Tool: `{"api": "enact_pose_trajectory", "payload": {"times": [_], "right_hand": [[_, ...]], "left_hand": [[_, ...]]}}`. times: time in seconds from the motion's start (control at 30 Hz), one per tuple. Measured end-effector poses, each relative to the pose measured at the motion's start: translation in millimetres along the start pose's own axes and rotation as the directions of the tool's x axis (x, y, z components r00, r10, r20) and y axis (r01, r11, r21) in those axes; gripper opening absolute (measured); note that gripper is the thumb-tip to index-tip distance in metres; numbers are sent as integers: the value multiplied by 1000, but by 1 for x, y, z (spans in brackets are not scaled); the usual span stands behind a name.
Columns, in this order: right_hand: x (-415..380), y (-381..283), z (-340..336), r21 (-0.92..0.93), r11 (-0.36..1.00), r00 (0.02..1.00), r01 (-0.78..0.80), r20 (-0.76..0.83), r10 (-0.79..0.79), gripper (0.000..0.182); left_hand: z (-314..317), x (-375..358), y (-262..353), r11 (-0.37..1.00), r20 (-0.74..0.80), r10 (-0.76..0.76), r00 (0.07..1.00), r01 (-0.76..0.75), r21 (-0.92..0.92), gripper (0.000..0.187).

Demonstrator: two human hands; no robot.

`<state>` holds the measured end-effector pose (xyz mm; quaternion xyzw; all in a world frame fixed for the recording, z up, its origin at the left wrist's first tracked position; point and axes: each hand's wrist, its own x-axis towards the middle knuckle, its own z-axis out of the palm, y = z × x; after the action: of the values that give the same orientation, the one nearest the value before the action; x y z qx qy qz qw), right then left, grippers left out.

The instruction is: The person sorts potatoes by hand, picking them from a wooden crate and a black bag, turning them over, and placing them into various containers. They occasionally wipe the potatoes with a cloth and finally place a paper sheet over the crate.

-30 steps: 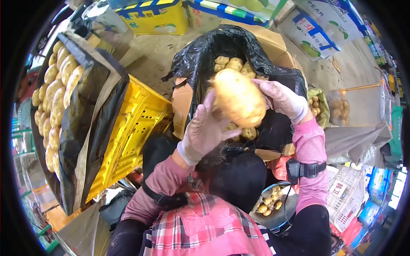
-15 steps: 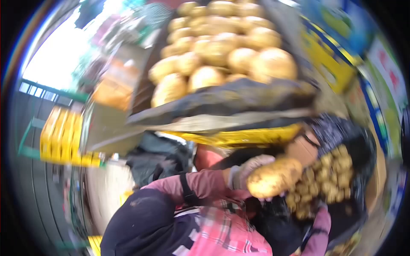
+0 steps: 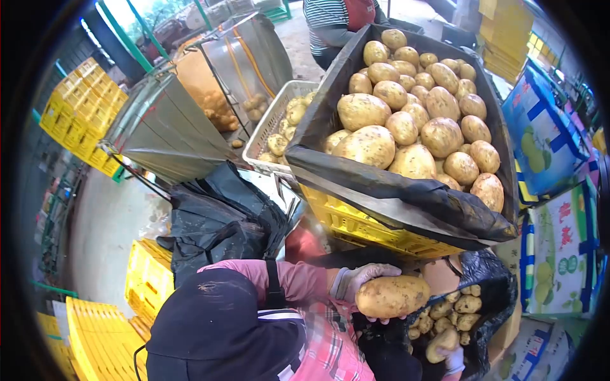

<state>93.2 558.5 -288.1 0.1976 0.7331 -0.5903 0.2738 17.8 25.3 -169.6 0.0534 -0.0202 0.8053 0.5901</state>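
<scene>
My left hand [image 3: 363,279], in a pale glove, is shut around a large oblong potato [image 3: 393,296], with fingers over its top and under it. Lower right, my gloved right hand [image 3: 455,359] grips a smaller potato [image 3: 438,347] over a black-lined container [image 3: 502,311] of loose potatoes [image 3: 467,304]. Part of that hand is hidden behind the potato. Ahead of me, a yellow crate [image 3: 356,219] with a dark liner [image 3: 406,197] is heaped with big potatoes [image 3: 441,136].
Left of the crate stands a white basket [image 3: 257,136] of potatoes. A black plastic sheet [image 3: 222,216] lies beside it. Yellow crates [image 3: 82,111] are stacked at the left. Printed cartons [image 3: 559,247] line the right. Another person [image 3: 327,28] stands behind the crate.
My view has swung and steadied, so the heaped crate appears further right. The large potato stays in my left hand. A potato now shows in my right hand, which was blurred among the potatoes.
</scene>
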Motion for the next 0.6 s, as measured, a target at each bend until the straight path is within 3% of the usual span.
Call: {"api": "enact_pose_trajectory", "payload": {"times": [0.03, 0.07, 0.1, 0.13, 0.17, 0.2, 0.27, 0.33, 0.37, 0.4, 0.47, 0.53, 0.57, 0.6], "right_hand": [[-45, -86, 40, 139, 987, 997, 79, 11, -81, 71], [-71, -131, 59, 175, 959, 971, 223, 47, -234, 72], [-98, -175, 73, 137, 949, 951, 284, 83, -297, 84], [-111, -189, 72, 96, 928, 921, 360, 123, -370, 93], [-146, -216, 102, 150, 913, 925, 379, -52, -375, 97], [-171, -244, 138, 283, 860, 905, 425, -119, -408, 94], [-190, -264, 174, 239, 838, 872, 490, -130, -473, 91], [-194, -277, 218, 294, 839, 886, 459, -85, -455, 88], [-189, -283, 244, 376, 824, 892, 424, -14, -452, 87], [-185, -287, 271, 454, 812, 894, 367, 72, -443, 85], [-174, -297, 325, 464, 799, 865, 383, 124, -486, 77], [-168, -312, 379, 414, 819, 858, 398, 149, -492, 72], [-166, -320, 409, 366, 832, 854, 417, 156, -497, 69], [-163, -325, 432, 146, 856, 841, 497, 165, -516, 66]], "left_hand": [[1, -5, -2, 999, 60, 5, 998, -3, -33, 70], [4, -6, -4, 997, 130, -9, 992, 20, -79, 70], [6, -13, -3, 998, 168, 14, 986, -26, 65, 70], [-4, -20, -5, 1000, 171, -23, 985, 27, -15, 74], [-13, -26, -7, 992, 174, -61, 983, 79, -95, 79], [-32, -31, -14, 916, 109, -174, 979, 202, -347, 89], [12, -47, -23, 933, 151, 20, 988, 35, -359, 96], [56, -67, -31, 918, 219, 231, 948, -138, -371, 103], [59, -84, -38, 893, 135, 332, 934, -265, -364, 87], [63, -99, -43, 905, 104, 422, 901, -412, -105, 80], [73, -124, -47, 679, 89, 622, 778, -592, 434, 67], [71, -151, -41, 570, 249, 671, 699, -700, 430, 58], [73, -165, -40, 444, 311, 706, 636, -740, 505, 58], [74, -180, -43, -97, 360, 737, 572, -438, 894, 57]]}}
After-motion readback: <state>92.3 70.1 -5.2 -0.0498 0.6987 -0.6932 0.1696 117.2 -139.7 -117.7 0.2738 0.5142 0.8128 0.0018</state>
